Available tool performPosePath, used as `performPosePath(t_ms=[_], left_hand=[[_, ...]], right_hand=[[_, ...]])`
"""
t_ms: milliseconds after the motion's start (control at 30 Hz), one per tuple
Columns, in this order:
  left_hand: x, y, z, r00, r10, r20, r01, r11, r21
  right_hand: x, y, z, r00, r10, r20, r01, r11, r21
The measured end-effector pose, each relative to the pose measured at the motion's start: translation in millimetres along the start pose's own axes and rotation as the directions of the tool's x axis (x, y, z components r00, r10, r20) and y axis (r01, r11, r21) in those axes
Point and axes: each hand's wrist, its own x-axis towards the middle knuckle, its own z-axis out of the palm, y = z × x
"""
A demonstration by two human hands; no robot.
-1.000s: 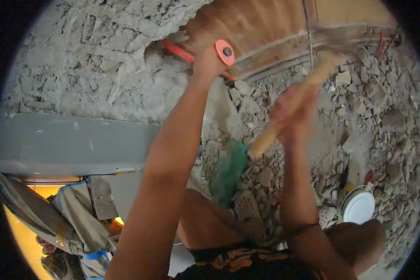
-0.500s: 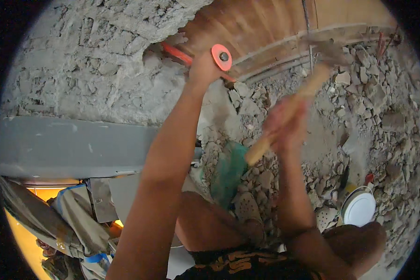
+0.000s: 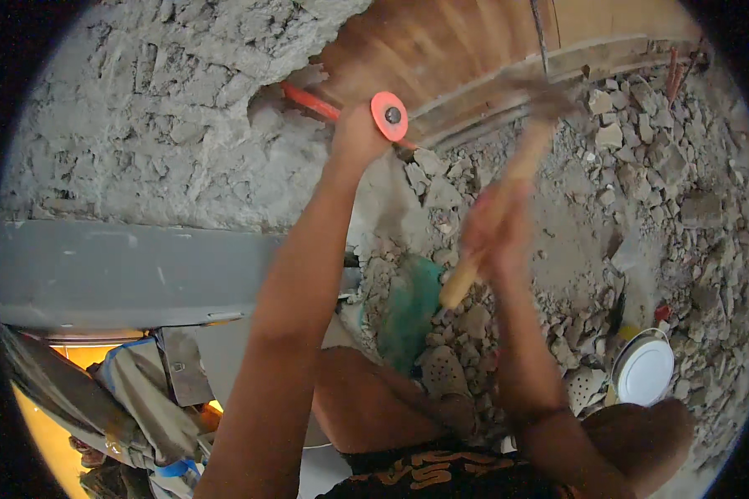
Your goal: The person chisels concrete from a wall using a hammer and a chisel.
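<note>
**Chisel and hammer at the broken wall: positions and clearances**

A rough grey wall fills the upper left, its broken edge running down to a floor covered with rubble. Below the wall a smooth grey ledge is seen.

The chisel, an orange bar, is set at the broken edge. Its long axis runs from upper left to lower right, ending in a round orange guard. The left hand is wrapped closed around the bar just behind the guard.

The hammer is held to the right of the chisel, apart from it. Its wooden handle slopes from lower left to upper right; the head is blurred. The right hand is closed on the handle; individual fingers cannot be told.

Open room lies between guard and hammer. A white bucket stands at lower right.
</note>
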Motion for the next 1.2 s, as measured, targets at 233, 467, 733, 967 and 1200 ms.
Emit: performPosePath(t_ms=[233, 467, 733, 967, 1200], left_hand=[[13.9, 11.5, 3.0, 0.997, 0.072, -0.028, -0.073, 0.997, -0.017], [-4.8, 6.0, 9.3, 0.984, 0.180, 0.010, -0.179, 0.982, -0.066], [7.7, -4.8, 2.6, 0.994, 0.100, -0.039, -0.100, 0.995, -0.005], [3.8, -3.9, -15.2, 0.985, 0.142, -0.094, -0.155, 0.976, -0.150], [1.0, -9.1, -4.4, 0.994, 0.107, 0.010, -0.107, 0.993, 0.051]], right_hand=[[-5.6, -100.1, 3.7, 0.564, -0.700, 0.438, 0.413, 0.698, 0.585], [1.7, 50.4, -6.3, 0.998, 0.029, 0.050, -0.010, 0.938, -0.346], [-15.2, -102.7, 8.5, 0.651, -0.676, 0.345, 0.452, 0.710, 0.540], [10.2, 69.6, -2.9, 0.976, 0.186, 0.116, -0.147, 0.947, -0.285], [-7.1, -70.4, 9.5, 0.821, -0.483, 0.304, 0.232, 0.769, 0.596]])
